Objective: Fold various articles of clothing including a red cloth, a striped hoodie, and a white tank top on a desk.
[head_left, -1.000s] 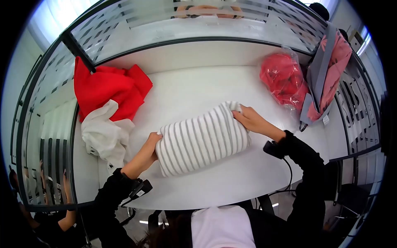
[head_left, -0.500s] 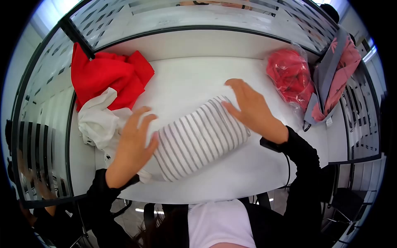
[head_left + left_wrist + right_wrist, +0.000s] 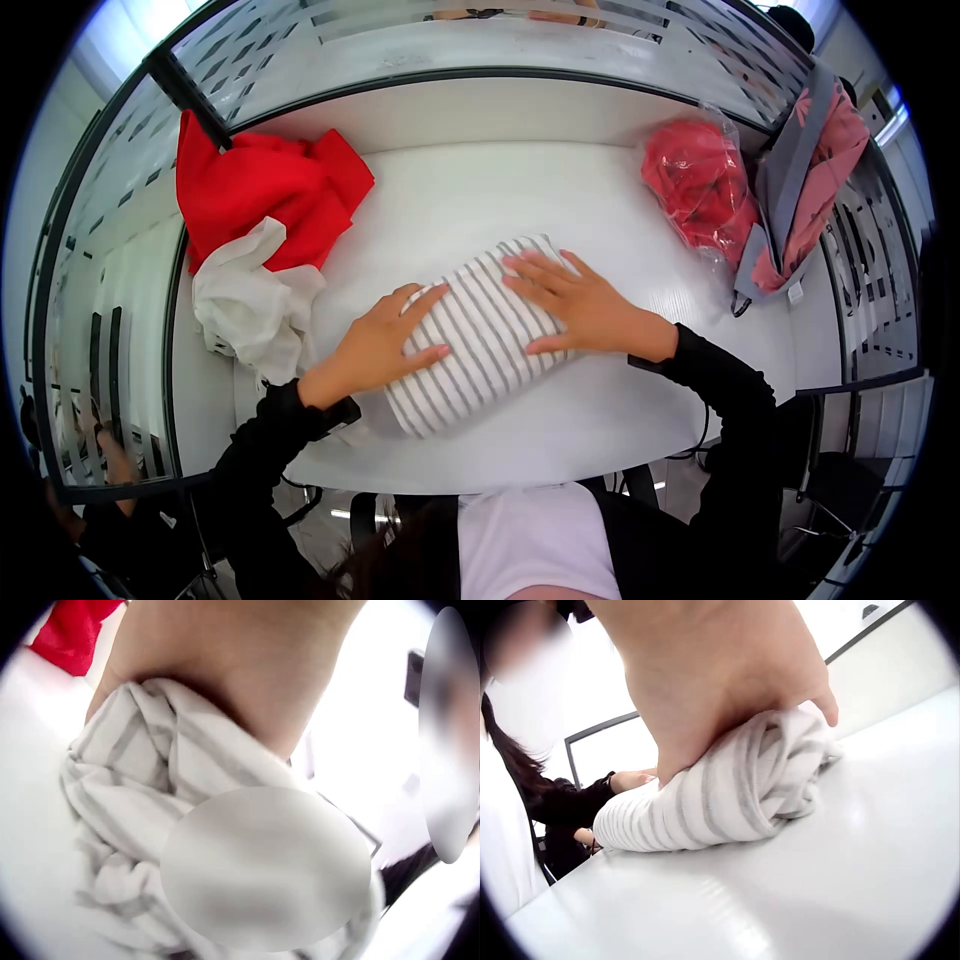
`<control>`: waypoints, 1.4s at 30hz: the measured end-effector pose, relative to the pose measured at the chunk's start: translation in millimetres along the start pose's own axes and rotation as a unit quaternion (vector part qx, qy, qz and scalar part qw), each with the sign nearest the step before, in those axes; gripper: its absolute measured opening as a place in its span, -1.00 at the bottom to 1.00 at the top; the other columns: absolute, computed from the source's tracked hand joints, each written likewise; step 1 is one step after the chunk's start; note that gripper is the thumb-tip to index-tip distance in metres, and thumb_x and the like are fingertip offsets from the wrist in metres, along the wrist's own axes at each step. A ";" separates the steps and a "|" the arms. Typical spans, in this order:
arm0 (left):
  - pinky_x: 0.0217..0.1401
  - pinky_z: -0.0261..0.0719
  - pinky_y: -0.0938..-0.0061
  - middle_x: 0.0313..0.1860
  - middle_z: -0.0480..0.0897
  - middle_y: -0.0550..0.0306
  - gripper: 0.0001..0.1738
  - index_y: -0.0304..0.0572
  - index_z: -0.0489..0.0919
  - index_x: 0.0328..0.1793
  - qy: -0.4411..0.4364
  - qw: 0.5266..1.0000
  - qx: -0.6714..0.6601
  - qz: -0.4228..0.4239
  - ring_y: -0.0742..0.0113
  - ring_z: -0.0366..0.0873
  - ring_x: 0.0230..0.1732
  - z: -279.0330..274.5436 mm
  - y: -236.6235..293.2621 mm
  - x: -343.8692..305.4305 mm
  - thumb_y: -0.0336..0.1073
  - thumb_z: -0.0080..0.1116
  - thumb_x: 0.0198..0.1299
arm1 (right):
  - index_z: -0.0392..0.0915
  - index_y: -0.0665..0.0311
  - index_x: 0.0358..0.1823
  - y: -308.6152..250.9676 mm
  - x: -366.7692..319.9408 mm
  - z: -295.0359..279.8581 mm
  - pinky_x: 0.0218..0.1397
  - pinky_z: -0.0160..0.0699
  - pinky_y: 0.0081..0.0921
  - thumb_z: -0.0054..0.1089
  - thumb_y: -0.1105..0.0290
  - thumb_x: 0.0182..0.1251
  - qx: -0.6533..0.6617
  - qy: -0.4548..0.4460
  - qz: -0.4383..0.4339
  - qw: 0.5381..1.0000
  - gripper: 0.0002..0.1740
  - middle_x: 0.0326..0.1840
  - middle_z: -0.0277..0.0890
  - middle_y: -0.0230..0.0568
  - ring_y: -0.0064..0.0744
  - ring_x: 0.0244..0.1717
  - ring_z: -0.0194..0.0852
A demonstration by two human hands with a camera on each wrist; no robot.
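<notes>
Two hands press flat on a striped bundle [image 3: 480, 340] lying aslant at the middle of a white table [image 3: 600, 430], towards its front edge. A red cloth [image 3: 265, 190] is heaped at the far left corner. A white cloth [image 3: 250, 310] is crumpled against its near side, just beside the left forearm. At the far right sits a red item in a clear bag [image 3: 700, 185], and beyond it a pink and grey garment [image 3: 805, 150] is draped over the partition [image 3: 500, 60]. Both lie well apart from the bundle, with tabletop between.

The left hand [image 3: 385, 345] rests on the bundle's left half, fingers straight and spread, thumb on the stripes. The right hand [image 3: 580, 305] lies on the right half, fingers likewise fanned out, pinching nothing. Black sleeves [image 3: 730, 385] cover both arms to the wrist.

The bundle is soft cloth, white with thin grey stripes, folded into a plump oblong with rounded ends. The right wrist view shows one end curled in loose folds under the palm. The tabletop is smooth and glossy, the bag crinkled and shiny. The partition is frosted glass with striped bands in a dark frame.
</notes>
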State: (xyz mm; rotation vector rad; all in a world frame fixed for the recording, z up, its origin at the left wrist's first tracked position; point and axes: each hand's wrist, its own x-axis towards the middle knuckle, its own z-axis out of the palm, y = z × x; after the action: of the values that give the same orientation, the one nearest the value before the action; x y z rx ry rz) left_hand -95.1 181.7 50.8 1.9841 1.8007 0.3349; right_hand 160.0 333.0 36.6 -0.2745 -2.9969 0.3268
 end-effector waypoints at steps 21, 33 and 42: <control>0.22 0.34 0.49 0.18 0.44 -0.06 -0.28 -0.43 0.23 0.31 -0.130 0.803 -0.563 -0.145 0.25 0.40 0.19 10.6 28.1 30.2 -0.16 0.19 0.10 | 0.10 0.37 0.28 51.5 -8.2 16.9 -0.28 0.52 -0.48 0.44 -0.06 -0.12 0.328 0.118 0.289 0.892 0.04 -0.05 0.40 0.06 -0.37 -0.44 0.48; 0.13 0.45 0.42 0.13 0.46 -0.09 -0.27 -0.40 0.20 0.31 0.036 0.707 -0.668 -0.231 0.22 0.45 0.12 22.9 2.5 -37.8 -0.31 0.24 0.03 | 0.23 0.21 0.14 64.4 -13.4 27.0 -0.58 0.38 -0.66 0.07 0.43 0.27 0.494 0.163 0.262 0.813 -0.58 -0.13 0.35 -0.27 -0.59 -0.59 0.39; 0.08 0.45 0.49 0.06 0.51 -0.05 -0.39 -0.47 0.32 0.21 0.127 0.689 -0.680 -0.217 0.27 0.49 0.04 28.2 2.3 -72.3 -0.28 0.17 0.06 | 0.25 0.23 0.12 59.5 -20.0 34.8 -0.48 0.38 -0.69 0.01 0.49 0.27 0.486 0.188 0.255 0.815 -0.62 -0.16 0.40 -0.24 -0.62 -0.51 0.39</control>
State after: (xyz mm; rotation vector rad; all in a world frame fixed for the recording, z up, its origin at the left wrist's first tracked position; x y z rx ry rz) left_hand -89.1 105.9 35.3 0.4414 1.2826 1.3295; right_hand 184.8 379.3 -12.4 -0.8661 -1.9588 1.5397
